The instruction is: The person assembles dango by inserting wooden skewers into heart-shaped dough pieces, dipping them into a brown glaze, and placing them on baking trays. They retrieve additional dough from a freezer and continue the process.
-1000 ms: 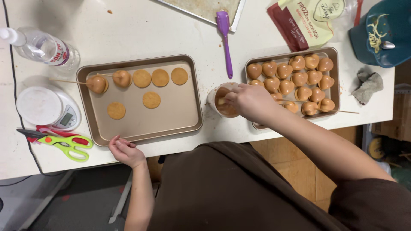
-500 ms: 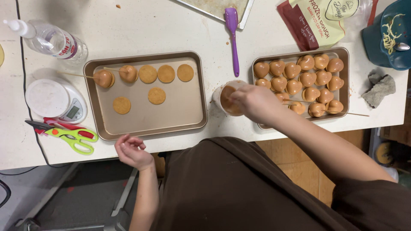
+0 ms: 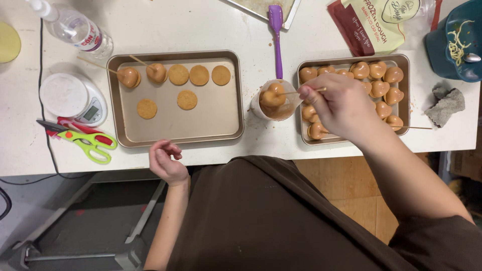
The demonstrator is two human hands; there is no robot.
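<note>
Pretty tight setup: the white cup (image 3: 273,103) sits squeezed between the left tray (image 3: 228,130) and the right tray (image 3: 401,62), close to the table's (image 3: 165,30) near edge. Most open room is in the left tray's lower half, below the flat round cookies (image 3: 187,99). Right hand (image 3: 341,105) pinches a thin wooden stick (image 3: 296,92) pointing to 9 o'clock, its glossy caramel-coloured ball (image 3: 273,94) over the cup. Left hand (image 3: 166,161) loosely curled, empty, at the table edge.

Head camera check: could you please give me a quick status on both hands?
Right hand pinching a skewer, coated ball over the small cup. Left hand empty, curled at the table edge. Purple spatula beside the cup, clear.
</note>
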